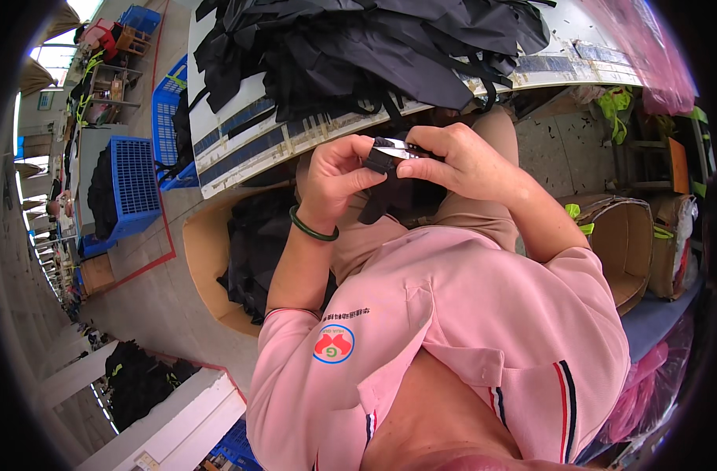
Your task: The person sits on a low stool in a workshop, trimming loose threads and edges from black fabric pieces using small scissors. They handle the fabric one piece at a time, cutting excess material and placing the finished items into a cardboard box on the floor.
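- One tight pinch: left hand [336, 174] has a black strap piece [380, 163] just off the table [217, 170] edge, probably steadying it
- right hand [464, 159] wrapped round silver snips [391, 150], same table edge, blades close in, likely for control

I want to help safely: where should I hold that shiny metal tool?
Probably by the end inside the right hand, coming from the right. The shiny metal tool has a bare, blade-like part pointing left toward the left hand, which pinches black material.
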### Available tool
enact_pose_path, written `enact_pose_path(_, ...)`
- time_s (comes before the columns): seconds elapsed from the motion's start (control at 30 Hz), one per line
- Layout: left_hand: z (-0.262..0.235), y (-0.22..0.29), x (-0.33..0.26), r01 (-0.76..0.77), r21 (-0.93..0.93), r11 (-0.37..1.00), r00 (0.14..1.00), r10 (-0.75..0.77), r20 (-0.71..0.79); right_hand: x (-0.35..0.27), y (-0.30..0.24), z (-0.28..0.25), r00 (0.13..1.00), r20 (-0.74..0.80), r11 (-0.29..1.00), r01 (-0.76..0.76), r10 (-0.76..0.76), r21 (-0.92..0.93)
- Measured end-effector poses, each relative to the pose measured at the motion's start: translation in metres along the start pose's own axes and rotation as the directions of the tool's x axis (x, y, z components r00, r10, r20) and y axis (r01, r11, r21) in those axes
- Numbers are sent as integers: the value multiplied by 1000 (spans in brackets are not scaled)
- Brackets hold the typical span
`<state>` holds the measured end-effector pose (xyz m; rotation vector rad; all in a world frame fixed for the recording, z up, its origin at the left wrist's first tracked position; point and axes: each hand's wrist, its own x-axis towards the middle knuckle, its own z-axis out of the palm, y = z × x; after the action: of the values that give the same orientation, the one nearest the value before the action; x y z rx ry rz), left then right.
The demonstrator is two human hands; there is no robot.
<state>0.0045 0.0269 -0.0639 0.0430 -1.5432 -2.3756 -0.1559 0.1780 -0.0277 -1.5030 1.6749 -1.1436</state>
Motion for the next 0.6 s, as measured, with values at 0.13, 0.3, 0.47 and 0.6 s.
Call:
enact_pose_path(0.13, -4, -2, 1, -1, 4, 1000, 999, 1, 53, -2, 4, 0, 1000, -4, 1000, 20, -19, 19)
enact_pose_path(0.3, -4, 2, 0, 59, 33, 998, 996, -61, 72, -6, 7, -3, 999, 31, 1000, -11, 10, 20)
enact_pose_path(0.47, -9, 13, 4, 181, -15, 983, 975, -178, 130, -8, 7, -10, 993, 115, 999, -14, 19, -48)
enact_pose_path(0.6, -13, 19, 8, 280, 53, 959, 946, -285, 155, -8, 3, -13, 992, 111, 986, 80, -65, -143)
